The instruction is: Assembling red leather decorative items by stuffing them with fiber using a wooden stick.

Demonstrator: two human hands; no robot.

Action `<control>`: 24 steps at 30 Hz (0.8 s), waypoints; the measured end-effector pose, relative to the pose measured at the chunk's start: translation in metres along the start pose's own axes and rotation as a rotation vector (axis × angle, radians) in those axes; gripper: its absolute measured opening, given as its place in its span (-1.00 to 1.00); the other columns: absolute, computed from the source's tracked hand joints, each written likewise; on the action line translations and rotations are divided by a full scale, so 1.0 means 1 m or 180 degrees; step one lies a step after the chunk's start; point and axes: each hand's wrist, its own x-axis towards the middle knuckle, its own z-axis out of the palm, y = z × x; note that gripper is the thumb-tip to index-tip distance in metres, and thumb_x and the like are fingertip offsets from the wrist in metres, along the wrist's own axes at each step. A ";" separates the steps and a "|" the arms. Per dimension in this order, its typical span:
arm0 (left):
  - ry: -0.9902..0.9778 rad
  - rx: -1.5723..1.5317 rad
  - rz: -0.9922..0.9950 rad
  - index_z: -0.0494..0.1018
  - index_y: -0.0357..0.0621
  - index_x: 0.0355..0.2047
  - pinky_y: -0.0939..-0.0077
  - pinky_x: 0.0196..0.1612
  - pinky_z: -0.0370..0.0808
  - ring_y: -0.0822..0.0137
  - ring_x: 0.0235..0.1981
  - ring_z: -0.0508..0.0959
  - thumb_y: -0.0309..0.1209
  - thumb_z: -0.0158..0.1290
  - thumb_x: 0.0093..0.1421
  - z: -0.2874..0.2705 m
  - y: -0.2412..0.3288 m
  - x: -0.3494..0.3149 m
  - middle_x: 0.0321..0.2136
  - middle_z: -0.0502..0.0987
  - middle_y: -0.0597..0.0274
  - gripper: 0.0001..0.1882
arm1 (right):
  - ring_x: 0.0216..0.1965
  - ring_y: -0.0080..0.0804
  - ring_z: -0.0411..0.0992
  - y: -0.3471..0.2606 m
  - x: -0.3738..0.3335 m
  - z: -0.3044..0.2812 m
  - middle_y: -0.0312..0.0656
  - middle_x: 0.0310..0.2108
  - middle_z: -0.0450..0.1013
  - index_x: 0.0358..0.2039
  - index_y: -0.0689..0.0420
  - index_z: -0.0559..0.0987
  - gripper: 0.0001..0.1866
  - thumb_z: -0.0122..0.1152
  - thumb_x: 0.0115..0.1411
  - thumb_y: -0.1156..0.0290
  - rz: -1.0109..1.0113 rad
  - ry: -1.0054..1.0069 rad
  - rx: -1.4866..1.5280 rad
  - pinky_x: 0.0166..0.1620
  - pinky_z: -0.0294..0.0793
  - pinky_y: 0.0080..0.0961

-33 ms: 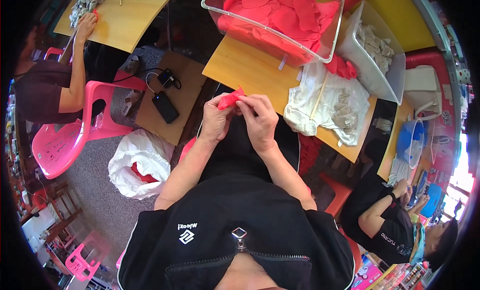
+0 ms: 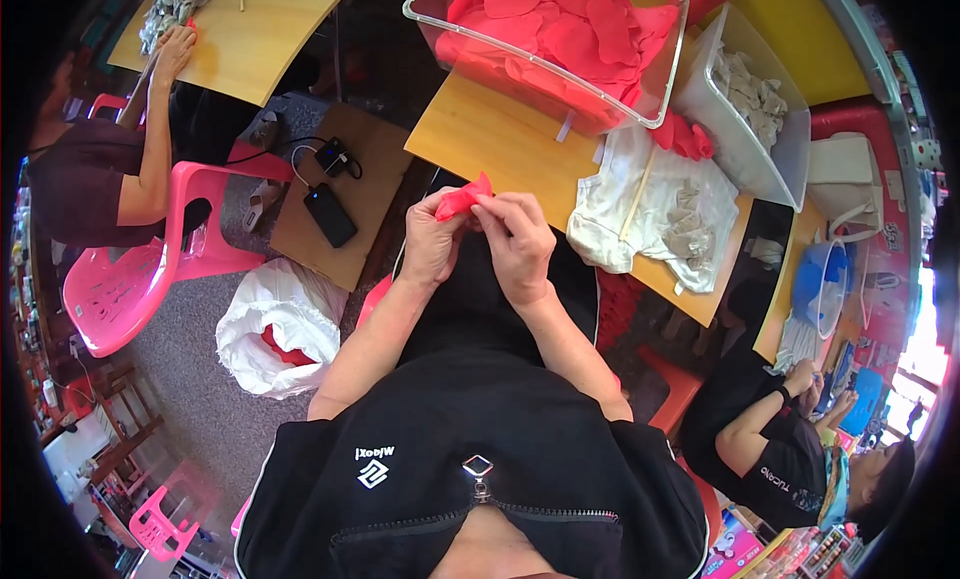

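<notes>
Item: small red fabric piece [image 2: 463, 197], pinched at its lower edge between our left hand [image 2: 432, 244] and right hand [image 2: 515, 244], both closed on it, raised over our lap just short of the wooden table [image 2: 480, 139]. Nearby: clear bin of red pieces [image 2: 560, 79]. Risk: we judge the thin piece may slip to the floor if either pinch loosens.
</notes>
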 end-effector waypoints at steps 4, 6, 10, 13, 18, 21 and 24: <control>0.0281 0.0545 0.0507 0.49 -0.28 -0.32 0.62 -0.23 0.48 0.47 -0.34 0.51 -0.60 0.10 0.12 0.006 -0.005 -0.002 -0.37 0.51 0.29 -0.90 | -0.46 -0.28 0.44 0.003 0.001 0.000 -0.15 -0.45 0.46 -0.40 0.20 0.58 -0.80 0.34 -0.09 0.64 -0.1105 0.0068 -0.0480 -0.39 0.45 -0.51; 0.0310 0.0780 0.0675 0.46 -0.29 -0.25 0.62 -0.19 0.48 0.48 -0.29 0.51 -0.62 0.05 0.14 0.009 -0.004 -0.004 -0.31 0.51 0.29 -0.85 | -0.43 -0.25 0.44 0.003 0.001 -0.001 -0.16 -0.45 0.46 -0.40 0.18 0.58 -0.79 0.35 -0.11 0.64 -0.1077 -0.0005 -0.0486 -0.37 0.46 -0.47; 0.0277 -0.0075 -0.0187 0.45 -0.25 -0.21 0.62 -0.20 0.48 0.48 -0.29 0.51 -0.58 0.04 0.17 0.019 0.009 -0.008 -0.29 0.50 0.30 -0.83 | -0.43 -0.33 0.45 0.006 -0.003 -0.001 -0.16 -0.42 0.45 -0.39 0.21 0.57 -0.82 0.32 -0.06 0.65 -0.0815 -0.0035 -0.0229 -0.39 0.46 -0.53; -0.0151 -0.0281 -0.0475 0.48 -0.17 -0.26 0.60 -0.25 0.47 0.49 -0.34 0.49 -0.51 0.05 0.20 0.015 0.016 -0.009 -0.32 0.51 0.32 -0.89 | -0.43 -0.43 0.44 -0.005 -0.002 -0.006 -0.17 -0.40 0.45 -0.38 0.23 0.57 -0.85 0.30 -0.01 0.65 -0.0216 -0.0044 0.0279 -0.39 0.45 -0.59; -0.0199 -0.0412 -0.0639 0.49 -0.16 -0.29 0.61 -0.26 0.46 0.50 -0.38 0.48 -0.51 0.06 0.19 0.021 0.022 -0.014 -0.37 0.51 0.34 -0.92 | -0.45 -0.56 0.44 -0.013 -0.005 -0.013 -0.20 -0.38 0.44 -0.35 0.26 0.54 -0.87 0.24 0.06 0.68 0.0425 -0.0066 0.1051 -0.36 0.45 -0.67; -0.0092 -0.0468 -0.0733 0.49 -0.16 -0.31 0.62 -0.26 0.46 0.51 -0.40 0.47 -0.52 0.08 0.16 0.027 0.024 -0.018 -0.38 0.50 0.34 -0.92 | -0.44 -0.56 0.45 -0.003 -0.015 -0.011 -0.19 -0.38 0.44 -0.36 0.27 0.52 -0.86 0.23 0.05 0.70 0.0895 0.0041 0.1612 -0.35 0.45 -0.68; -0.0123 -0.0362 -0.0586 0.48 -0.17 -0.31 0.64 -0.26 0.46 0.52 -0.39 0.47 -0.55 0.08 0.15 0.028 0.021 -0.022 -0.38 0.50 0.33 -0.91 | -0.42 -0.56 0.46 0.000 -0.020 -0.013 -0.18 -0.37 0.45 -0.37 0.28 0.51 -0.87 0.23 0.05 0.71 0.0801 0.0062 0.1499 -0.34 0.46 -0.67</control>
